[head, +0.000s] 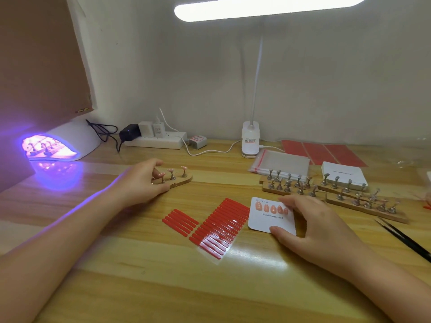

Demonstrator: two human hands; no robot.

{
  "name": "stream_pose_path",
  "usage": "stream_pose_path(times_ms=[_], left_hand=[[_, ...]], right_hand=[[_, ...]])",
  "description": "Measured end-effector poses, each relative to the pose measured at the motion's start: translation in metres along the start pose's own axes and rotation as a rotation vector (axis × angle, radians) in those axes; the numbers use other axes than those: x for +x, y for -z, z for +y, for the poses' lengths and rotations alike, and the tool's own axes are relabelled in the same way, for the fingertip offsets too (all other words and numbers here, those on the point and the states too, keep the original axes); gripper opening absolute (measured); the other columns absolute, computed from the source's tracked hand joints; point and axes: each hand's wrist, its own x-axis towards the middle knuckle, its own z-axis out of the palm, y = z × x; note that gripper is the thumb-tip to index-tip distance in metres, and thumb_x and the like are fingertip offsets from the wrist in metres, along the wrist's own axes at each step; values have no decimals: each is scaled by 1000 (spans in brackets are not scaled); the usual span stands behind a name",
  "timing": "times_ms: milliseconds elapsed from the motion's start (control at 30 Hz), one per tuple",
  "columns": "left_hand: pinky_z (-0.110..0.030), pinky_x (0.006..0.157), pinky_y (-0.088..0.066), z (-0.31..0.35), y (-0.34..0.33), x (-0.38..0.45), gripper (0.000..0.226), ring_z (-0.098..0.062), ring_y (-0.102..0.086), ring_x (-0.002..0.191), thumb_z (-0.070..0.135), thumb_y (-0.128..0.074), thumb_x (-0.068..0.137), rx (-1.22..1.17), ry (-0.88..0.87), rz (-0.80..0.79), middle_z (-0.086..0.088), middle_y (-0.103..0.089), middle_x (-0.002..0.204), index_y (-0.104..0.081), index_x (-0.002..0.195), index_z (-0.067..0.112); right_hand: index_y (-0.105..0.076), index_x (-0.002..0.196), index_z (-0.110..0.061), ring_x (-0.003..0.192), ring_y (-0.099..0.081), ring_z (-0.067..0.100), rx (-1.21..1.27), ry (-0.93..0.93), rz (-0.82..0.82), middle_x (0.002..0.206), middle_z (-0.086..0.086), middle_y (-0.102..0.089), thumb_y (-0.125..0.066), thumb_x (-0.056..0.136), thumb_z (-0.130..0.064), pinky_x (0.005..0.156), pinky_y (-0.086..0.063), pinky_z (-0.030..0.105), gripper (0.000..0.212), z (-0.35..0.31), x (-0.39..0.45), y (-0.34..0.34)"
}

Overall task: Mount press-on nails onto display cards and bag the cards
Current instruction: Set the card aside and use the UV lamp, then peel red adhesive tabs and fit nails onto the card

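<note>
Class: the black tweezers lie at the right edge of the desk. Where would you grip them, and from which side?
Probably the tweezers are best pinched across the two arms partway along, from above: they lie flat on the desk, thin tips pointing away toward the wooden racks, so avoid that end.

Wooden counter [130, 287]. Back left: white UV curing lamp [70, 141], glowing purple inside. Beside it against the wall: white power strip [156, 142] with black adapter [129, 132] plugged in. Centre back: white clip-on desk lamp [250, 138], light bar lit overhead.
</note>
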Motion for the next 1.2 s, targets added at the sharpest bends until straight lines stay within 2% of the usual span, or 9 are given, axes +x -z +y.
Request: stream_pose_path(times_ms=[267, 400, 600, 667, 733, 800, 900, 1000, 1200], left_hand=[[-17, 75, -40, 62, -8, 22, 78, -2, -54, 96, 28, -80, 75, 21, -154, -213, 21, -54, 100, -39, 141, 31], [-22, 88, -41, 93, -16, 39, 74, -8, -55, 106, 25, -78, 78, 13, -170, -289, 9, -59, 120, -40, 141, 29], [-39, 110, -31, 118, -13, 28, 75, -22, -34, 135, 39, -75, 74, 252, -234, -98, 3, -44, 145, -41, 140, 36], [-38, 104, -35, 127, -4, 11, 59, -21, -40, 127, 40, -74, 76, 256, -308, 12, 5, -50, 134, -49, 129, 35], [-31, 90, -44, 130, 7, -8, 47, -10, -54, 108, 39, -77, 75, 145, -355, -106, 14, -56, 117, -51, 114, 42], [-17, 85, -41, 131, 13, -31, 61, 1, -51, 105, 46, -81, 69, 89, -336, -420, 26, -49, 123, -47, 119, 50], [-3, 96, -28, 130, 12, -57, 100, 7, -21, 132, 62, -80, 59, 154, -351, -714, 38, -18, 143, -24, 142, 55], [-24, 117, -12, 129, 8, -64, 111, 1, -6, 142, 78, -69, 56, 309, -377, -701, 32, -4, 154, -11, 147, 52], [-26, 101, -33, 130, 9, -71, 114, -6, -39, 124, 96, -49, 43, 452, -336, -573, 27, -39, 136, -25, 142, 46]], right_hand=[[-48, 130, -31, 114, -41, 0, 9, -2, -3, 123, -18, -51, -64, 81, -53, 89, -35, 16, 56, -1, 0, 1], [-49, 129, -29, 115, -39, 2, -2, -13, 7, 123, -17, -51, -63, 82, -53, 89, -31, 16, 55, 2, 0, 0], [-47, 131, -31, 118, -36, 4, -14, -34, -4, 125, -18, -49, -61, 82, -54, 93, -33, 21, 57, 3, 1, 0], [-46, 131, -31, 118, -35, 4, -21, -36, -5, 126, -18, -48, -61, 82, -54, 93, -32, 21, 57, 3, 1, 0], [-46, 131, -31, 119, -35, 5, -28, -43, -2, 127, -17, -48, -61, 82, -53, 92, -31, 21, 57, 3, 2, -1], [-45, 132, -31, 119, -34, 5, -35, -50, -5, 127, -17, -47, -60, 82, -54, 94, -31, 22, 57, 3, 2, -1], [-44, 133, -32, 121, -34, 6, -47, -62, -5, 128, -17, -46, -57, 83, -54, 99, -33, 25, 56, 3, 2, -1], [-44, 131, -32, 121, -34, 7, -57, -71, 9, 127, -17, -47, -56, 83, -53, 99, -35, 27, 54, 3, 1, -2], [-44, 132, -33, 120, -35, 7, -36, -85, 23, 126, -17, -48, -59, 83, -52, 95, -34, 24, 54, 4, 1, -3]])
